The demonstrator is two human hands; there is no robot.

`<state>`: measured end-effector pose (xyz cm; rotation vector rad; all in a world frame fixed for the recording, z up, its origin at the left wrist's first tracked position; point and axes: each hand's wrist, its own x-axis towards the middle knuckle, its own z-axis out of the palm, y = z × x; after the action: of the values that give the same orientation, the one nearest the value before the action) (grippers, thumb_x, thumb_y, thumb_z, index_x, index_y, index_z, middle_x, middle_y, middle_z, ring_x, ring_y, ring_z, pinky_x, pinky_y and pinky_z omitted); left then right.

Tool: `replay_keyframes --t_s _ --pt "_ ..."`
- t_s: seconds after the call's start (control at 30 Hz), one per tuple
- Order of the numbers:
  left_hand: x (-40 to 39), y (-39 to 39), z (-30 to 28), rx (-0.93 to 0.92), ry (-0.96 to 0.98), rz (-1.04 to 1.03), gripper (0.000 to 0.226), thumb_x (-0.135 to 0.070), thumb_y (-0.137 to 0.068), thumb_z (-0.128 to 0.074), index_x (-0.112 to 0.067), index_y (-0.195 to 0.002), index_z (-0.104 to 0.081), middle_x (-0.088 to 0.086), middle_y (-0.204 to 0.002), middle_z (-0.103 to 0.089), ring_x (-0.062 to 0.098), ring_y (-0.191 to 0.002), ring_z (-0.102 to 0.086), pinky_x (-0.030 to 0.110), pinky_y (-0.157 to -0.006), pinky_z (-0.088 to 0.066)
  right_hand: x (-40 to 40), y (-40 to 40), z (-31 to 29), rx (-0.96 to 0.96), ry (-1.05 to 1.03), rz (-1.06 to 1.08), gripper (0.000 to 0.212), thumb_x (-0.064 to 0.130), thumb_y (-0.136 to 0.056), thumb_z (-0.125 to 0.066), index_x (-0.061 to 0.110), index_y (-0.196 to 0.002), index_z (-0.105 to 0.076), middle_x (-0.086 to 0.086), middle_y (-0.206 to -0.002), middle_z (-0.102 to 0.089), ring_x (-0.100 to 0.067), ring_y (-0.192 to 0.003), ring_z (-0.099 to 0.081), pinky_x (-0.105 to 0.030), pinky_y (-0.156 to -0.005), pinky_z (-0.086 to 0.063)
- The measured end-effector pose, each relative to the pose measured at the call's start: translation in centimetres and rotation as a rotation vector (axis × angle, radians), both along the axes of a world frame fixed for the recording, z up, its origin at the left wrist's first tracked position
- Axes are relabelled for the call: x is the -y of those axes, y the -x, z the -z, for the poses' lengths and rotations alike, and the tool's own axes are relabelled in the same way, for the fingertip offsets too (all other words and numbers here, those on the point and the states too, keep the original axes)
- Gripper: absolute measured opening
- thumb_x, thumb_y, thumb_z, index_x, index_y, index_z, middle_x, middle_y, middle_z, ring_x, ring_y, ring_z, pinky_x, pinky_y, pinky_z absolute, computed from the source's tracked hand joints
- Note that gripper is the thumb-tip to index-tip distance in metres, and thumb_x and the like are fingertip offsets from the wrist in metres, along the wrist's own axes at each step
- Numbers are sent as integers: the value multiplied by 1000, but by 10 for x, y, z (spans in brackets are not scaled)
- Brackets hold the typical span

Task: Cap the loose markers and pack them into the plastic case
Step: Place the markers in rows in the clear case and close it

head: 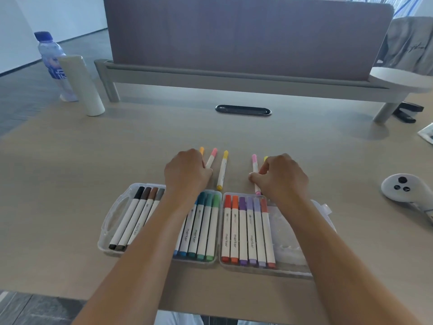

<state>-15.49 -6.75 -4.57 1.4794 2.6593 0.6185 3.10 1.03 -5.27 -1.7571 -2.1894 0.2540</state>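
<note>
Beyond the open plastic case [110, 221], my left hand [186, 171] pinches a light pink marker [211, 158] and my right hand [282, 177] a pink marker [255, 164]. The yellow marker [222, 170] lies loose between them on the tabletop [70, 165]. A careless lift, I judge, could nudge it rolling away from the case.

— Where does the plastic case [106, 227] lie?
— Open and flat, just nearer than both hands, white-barrelled markers in rows in both halves; part of the right half is bare.
— And the loose ones?
— The yellow marker [222, 170], capped, lies between the hands. The pink marker [211, 158] pokes out beyond the left hand [187, 172]'s fingers; the magenta marker [255, 166] passes under the right hand [282, 177]'s thumb.
</note>
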Motion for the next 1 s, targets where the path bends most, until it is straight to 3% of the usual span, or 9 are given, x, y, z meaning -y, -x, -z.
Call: replay_keyframes --t_s 0.17,0.33,0.5,0.63,0.73,0.8,0.9,1.0 --pt "-3 -2 0 -22 3 -20 21 -35 -85 -64 -18 -87 -74 0 -73 -65 24 -71 -63 34 -67 -54 2 3 -1 31 -26 9 23 47 -84 -69 24 -84 -75 -1 -98 -65 -25 -89 -64 -36 -76 -54" --pt "7 -9 -15 -22 -121 -22 17 -33 -89 -63 -18 -94 -71 -2 -85 -68 21 -81 -61 39 -79 -53 8 -1 -11 -172 14 27 16 46 -83 -66 31 -79 -66 6 -96 -64 -17 -81 -63 -33 -73 -52" --pt "24 -34 -38 244 -289 16 12 -36 -86 -67 -25 -88 -70 -12 -82 -67 15 -83 -62 30 -73 -48 28 -17 -40 -415 94 15 12 37 -85 -69 26 -82 -71 12 -75 -71 -10 -73 -66 -26 -63 -44" --pt "46 -68 -42 402 -356 69 15 -34 -85 -69 -21 -91 -73 -10 -83 -70 10 -80 -65 28 -73 -50 52 -48 -46 -508 76 41 11 38 -84 -71 27 -82 -72 12 -76 -73 -11 -74 -69 -30 -68 -51" --pt "66 -100 -36 452 -332 107 15 -34 -85 -70 -21 -92 -72 -11 -81 -69 5 -76 -64 20 -66 -46 73 -80 -39 -531 75 49 8 36 -86 -70 28 -88 -72 11 -75 -75 -9 -62 -71 -30 -70 -56" --pt "79 -123 -27 487 -285 121 17 -39 -84 -73 -24 -91 -71 -12 -79 -68 7 -75 -65 26 -66 -50 86 -96 -30 -513 69 53 10 36 -87 -71 28 -92 -71 11 -75 -74 -6 -59 -69 -28 -67 -54" --pt "94 -152 -12 362 -154 124 22 -46 -87 -70 -25 -91 -70 -11 -78 -67 6 -71 -63 32 -71 -57 101 -110 -14 -478 75 31 14 35 -86 -70 30 -99 -68 12 -70 -72 -7 -67 -68 -31 -68 -54" --pt "100 -169 -5 194 -101 108 23 -47 -90 -65 -24 -88 -68 -8 -76 -67 11 -73 -64 36 -81 -53 112 -117 -4 -478 63 -17 17 32 -84 -70 32 -100 -65 11 -67 -70 -10 -68 -68 -35 -70 -57"
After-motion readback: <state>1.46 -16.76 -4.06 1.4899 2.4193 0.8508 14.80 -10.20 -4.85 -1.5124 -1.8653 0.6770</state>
